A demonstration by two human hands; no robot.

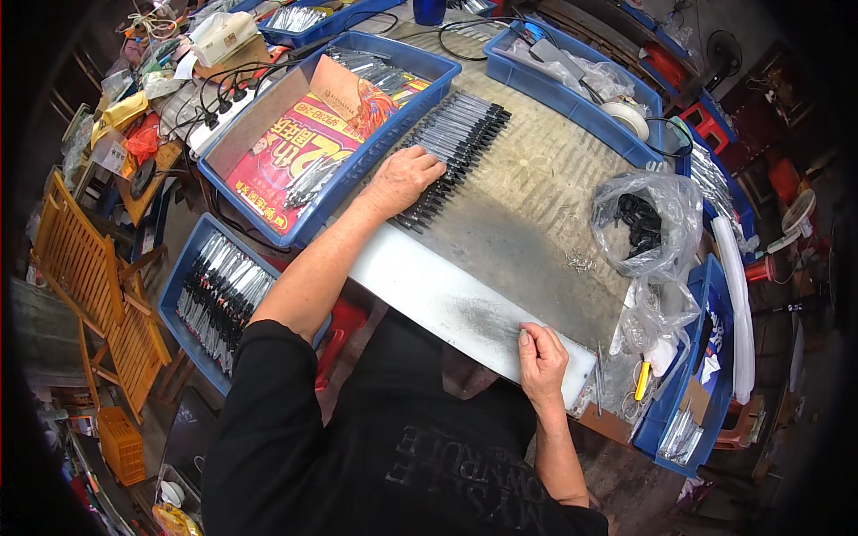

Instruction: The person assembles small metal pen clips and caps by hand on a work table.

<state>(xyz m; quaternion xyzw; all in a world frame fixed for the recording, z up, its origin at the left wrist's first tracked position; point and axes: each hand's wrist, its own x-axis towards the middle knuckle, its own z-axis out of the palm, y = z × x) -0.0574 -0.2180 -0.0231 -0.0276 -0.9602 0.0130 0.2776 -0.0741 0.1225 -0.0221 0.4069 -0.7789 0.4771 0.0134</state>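
A row of clear-barrelled pens (463,134) with black ends lies side by side on the worktable. My left hand (407,181) rests at the near left of this row, its fingers curled down onto the pens; the fingertips are partly hidden. Along the table's near edge runs a long white board (416,279), smudged grey toward its right part. Over the right end of that board is my right hand (542,364), thumb and fingers pinched together. Whatever sits in the pinch, if anything, is too small to see.
A blue tray (353,147) with pens and printed card stands left, another pen-filled tray (167,308) below it. At right are a plastic bag of black parts (639,223), tiny metal pieces (579,262), a yellow-handled tool (643,381) and a blue bin (666,447). Another blue tray (572,103) stands behind.
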